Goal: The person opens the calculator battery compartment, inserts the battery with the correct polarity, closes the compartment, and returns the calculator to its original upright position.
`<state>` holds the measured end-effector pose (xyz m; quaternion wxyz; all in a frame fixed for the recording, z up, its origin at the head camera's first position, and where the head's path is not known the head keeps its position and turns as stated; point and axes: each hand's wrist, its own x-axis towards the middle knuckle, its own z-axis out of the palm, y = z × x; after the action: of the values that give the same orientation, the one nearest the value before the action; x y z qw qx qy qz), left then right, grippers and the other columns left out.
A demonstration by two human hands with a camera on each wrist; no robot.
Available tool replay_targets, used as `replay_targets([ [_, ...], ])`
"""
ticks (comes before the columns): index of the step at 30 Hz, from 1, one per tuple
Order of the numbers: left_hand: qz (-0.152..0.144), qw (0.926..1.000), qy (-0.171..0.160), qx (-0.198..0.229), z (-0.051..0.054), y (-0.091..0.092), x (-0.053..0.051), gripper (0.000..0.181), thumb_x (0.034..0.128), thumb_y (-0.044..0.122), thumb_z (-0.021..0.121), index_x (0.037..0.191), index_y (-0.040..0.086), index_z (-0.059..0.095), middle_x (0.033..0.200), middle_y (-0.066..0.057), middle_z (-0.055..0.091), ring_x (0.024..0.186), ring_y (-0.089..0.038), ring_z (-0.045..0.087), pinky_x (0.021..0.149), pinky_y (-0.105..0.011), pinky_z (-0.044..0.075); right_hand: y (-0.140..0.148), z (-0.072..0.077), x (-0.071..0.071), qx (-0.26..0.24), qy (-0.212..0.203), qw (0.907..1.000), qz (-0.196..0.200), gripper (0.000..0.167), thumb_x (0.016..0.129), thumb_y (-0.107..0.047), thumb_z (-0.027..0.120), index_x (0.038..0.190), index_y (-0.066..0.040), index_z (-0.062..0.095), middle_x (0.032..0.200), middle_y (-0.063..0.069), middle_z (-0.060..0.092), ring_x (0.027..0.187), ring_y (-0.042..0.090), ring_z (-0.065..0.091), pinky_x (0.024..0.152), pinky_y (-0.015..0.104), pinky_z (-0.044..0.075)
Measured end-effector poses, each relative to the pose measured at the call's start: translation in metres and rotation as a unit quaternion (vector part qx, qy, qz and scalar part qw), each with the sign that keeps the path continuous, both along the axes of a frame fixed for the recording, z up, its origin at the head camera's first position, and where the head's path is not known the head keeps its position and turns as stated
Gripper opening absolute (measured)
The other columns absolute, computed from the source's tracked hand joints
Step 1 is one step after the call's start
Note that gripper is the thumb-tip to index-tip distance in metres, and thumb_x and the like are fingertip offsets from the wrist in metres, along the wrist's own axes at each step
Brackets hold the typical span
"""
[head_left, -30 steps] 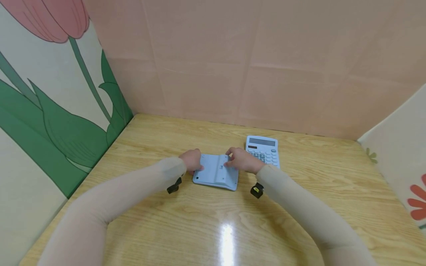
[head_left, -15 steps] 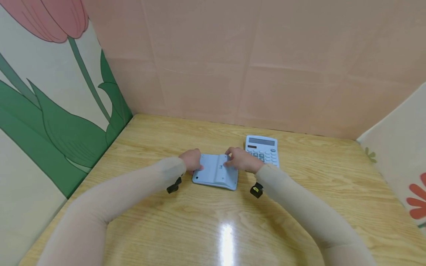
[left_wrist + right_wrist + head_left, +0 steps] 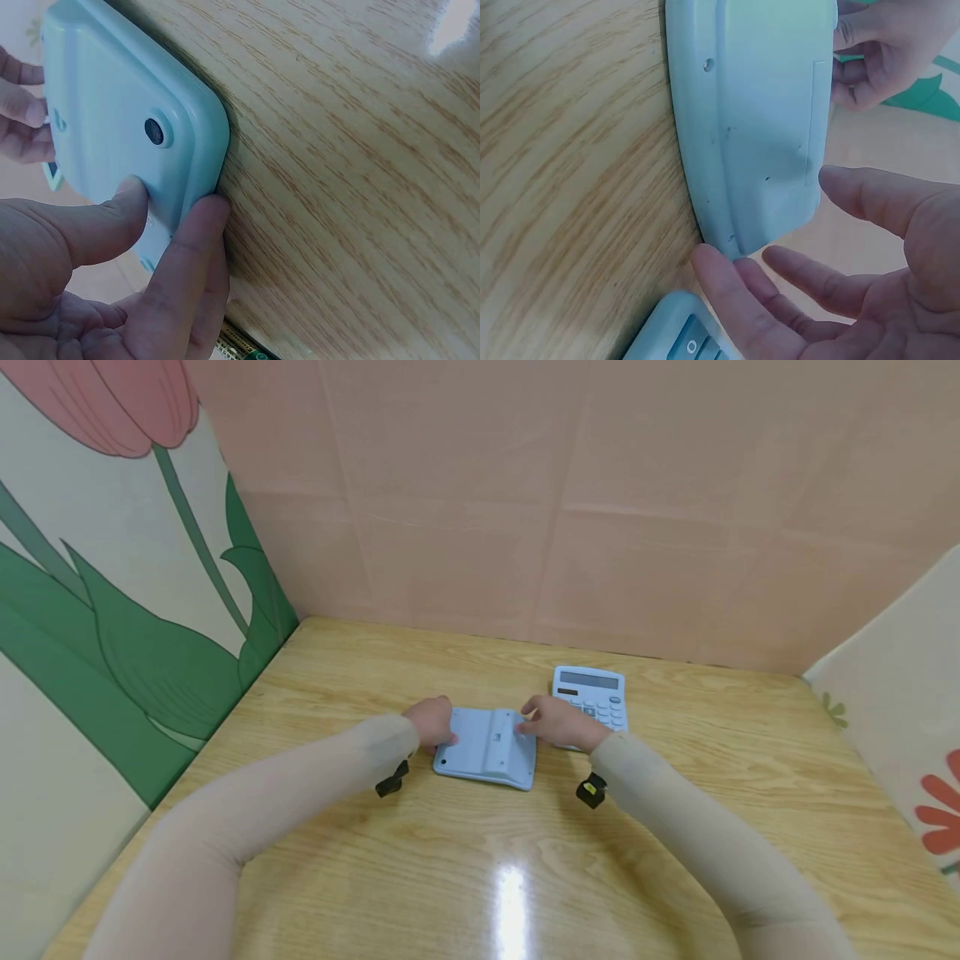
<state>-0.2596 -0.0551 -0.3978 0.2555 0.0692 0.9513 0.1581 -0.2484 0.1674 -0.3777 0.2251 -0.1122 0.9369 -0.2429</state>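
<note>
On the far left, a painted tulip (image 3: pixel 127 402) is being displayed on the wall. In from it, a face-down calculator (image 3: pixel 474 752) is being pinched at its left edge by the left hand (image 3: pixel 431 723): the thumb is being laid on the back, the fingers (image 3: pixel 206 225) are being set against the side. Just beside those fingers, a green-and-gold battery (image 3: pixel 244 348) is being partly covered from view. And the calculator itself is being borne by the table (image 3: pixel 375 877), right between the two hands! Pale blue casing is being shown, marked by a black round foot (image 3: pixel 154 131) at the near left corner, a raised ridge (image 3: pixel 498 743) right of the middle and small screw holes (image 3: pixel 709 65). Now the right hand (image 3: pixel 558 723): its fingers are being held apart, slightly bent, about the far right corner; whether the casing is being touched cannot be told. Beyond, a second calculator (image 3: pixel 591 681) is being presented face up, its keys being partly hidden by that hand. Far right, a red flower (image 3: pixel 941 810) is being displayed.
</note>
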Motion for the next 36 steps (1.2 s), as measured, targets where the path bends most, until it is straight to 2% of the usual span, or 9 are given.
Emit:
replay_targets([
  [10,0.002,1.0000,-0.001,0.002,-0.0008,-0.0001,-0.0004,0.054,0.0924,0.023,0.067,0.132,-0.005,0.043,0.085,-0.009,0.062,0.056,-0.013,0.061,0.046,-0.018,0.049,-0.0012,0.0008,0.0020,0.033,-0.034,0.9986,-0.023,0.058,0.097,-0.040,0.057,0.134,0.004,0.049,0.121,0.017,0.063,0.093,0.023,0.068,0.088,0.039,0.054],
  [17,0.004,1.0000,-0.004,0.004,0.0002,0.0000,0.0006,0.054,0.0928,0.022,0.067,0.132,-0.006,0.043,0.081,-0.008,0.062,0.054,-0.013,0.060,0.045,-0.019,0.047,-0.0048,0.0029,0.0055,0.009,-0.079,0.9959,-0.045,0.074,0.094,-0.044,0.061,0.140,0.009,0.039,0.124,0.020,0.060,0.097,0.025,0.066,0.082,0.034,0.058],
  [20,-0.002,1.0000,-0.002,0.000,0.0013,-0.0002,0.0016,0.045,0.0931,0.022,0.066,0.126,-0.004,0.051,0.077,-0.007,0.063,0.053,-0.012,0.059,0.045,-0.018,0.046,-0.0063,0.0027,0.0061,0.011,-0.077,0.9959,-0.045,0.075,0.093,-0.045,0.062,0.139,0.010,0.039,0.122,0.021,0.059,0.097,0.025,0.065,0.077,0.032,0.059],
  [23,-0.009,1.0000,-0.003,0.000,0.0026,-0.0007,0.0022,0.031,0.0932,0.022,0.066,0.112,-0.001,0.060,0.073,-0.006,0.064,0.054,-0.012,0.059,0.047,-0.018,0.046,-0.0074,0.0017,0.0056,0.011,-0.075,0.9960,-0.047,0.074,0.092,-0.044,0.063,0.137,0.010,0.041,0.121,0.021,0.059,0.097,0.026,0.064,0.073,0.030,0.059],
  [27,-0.009,0.9998,-0.009,0.015,0.0040,-0.0026,0.0027,0.020,0.0928,0.021,0.067,0.098,0.002,0.063,0.073,-0.006,0.064,0.059,-0.014,0.062,0.053,-0.021,0.050,-0.0079,-0.0002,0.0045,0.009,-0.075,0.9960,-0.048,0.071,0.092,-0.042,0.064,0.136,0.010,0.043,0.121,0.020,0.059,0.099,0.027,0.064,0.070,0.029,0.060],
  [32,-0.003,0.9993,-0.017,0.032,0.0044,-0.0058,0.0032,0.019,0.0924,0.021,0.067,0.094,0.003,0.062,0.076,-0.006,0.064,0.064,-0.017,0.066,0.063,-0.027,0.057,-0.0084,-0.0010,0.0049,-0.003,-0.080,0.9956,-0.049,0.066,0.093,-0.039,0.064,0.133,0.010,0.046,0.120,0.020,0.059,0.099,0.027,0.063,0.070,0.031,0.060],
  [36,-0.009,0.9994,-0.021,0.026,0.0032,-0.0067,0.0034,0.022,0.0930,0.023,0.066,0.095,0.002,0.063,0.073,-0.007,0.066,0.062,-0.017,0.067,0.061,-0.026,0.055,-0.0085,-0.0008,0.0060,-0.004,-0.081,0.9952,-0.054,0.065,0.093,-0.039,0.064,0.132,0.010,0.046,0.119,0.019,0.059,0.097,0.027,0.063,0.070,0.031,0.060],
])
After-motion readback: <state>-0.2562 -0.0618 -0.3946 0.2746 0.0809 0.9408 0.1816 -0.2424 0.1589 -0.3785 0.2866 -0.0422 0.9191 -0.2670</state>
